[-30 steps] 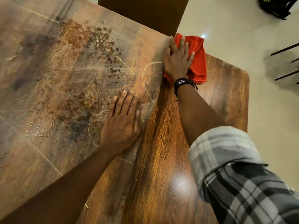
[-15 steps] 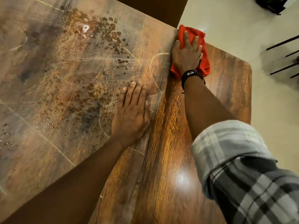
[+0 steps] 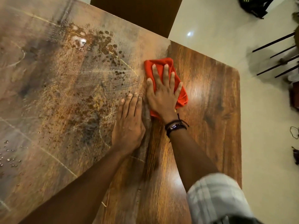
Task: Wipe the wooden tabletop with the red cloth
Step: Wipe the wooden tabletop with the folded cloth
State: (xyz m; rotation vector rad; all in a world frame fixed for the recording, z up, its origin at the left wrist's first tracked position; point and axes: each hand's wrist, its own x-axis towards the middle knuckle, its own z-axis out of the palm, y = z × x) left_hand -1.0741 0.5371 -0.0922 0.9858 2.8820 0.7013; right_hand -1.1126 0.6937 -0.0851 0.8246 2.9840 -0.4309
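The wooden tabletop [image 3: 215, 110] fills most of the view; its right strip is dark and glossy, while the left part is dull, smeared and speckled with brown spots [image 3: 111, 47]. The red cloth [image 3: 157, 65] lies crumpled on the table at the border between the two parts. My right hand [image 3: 162, 92] presses flat on the cloth with fingers spread. My left hand [image 3: 129, 122] rests palm down on the dirty surface, just left of the right hand and nearly touching it, fingers together.
A dark wooden chair back [image 3: 137, 12] stands at the table's far edge. Pale floor [image 3: 267, 143] lies to the right, with thin black chair legs [image 3: 275, 62] and a dark bag [image 3: 254, 5] at the upper right. Water droplets [image 3: 9, 157] dot the table's left edge.
My right hand has dragged the red cloth from the table's far edge back toward me along the border of the dirty area. My left hand has stayed planted.
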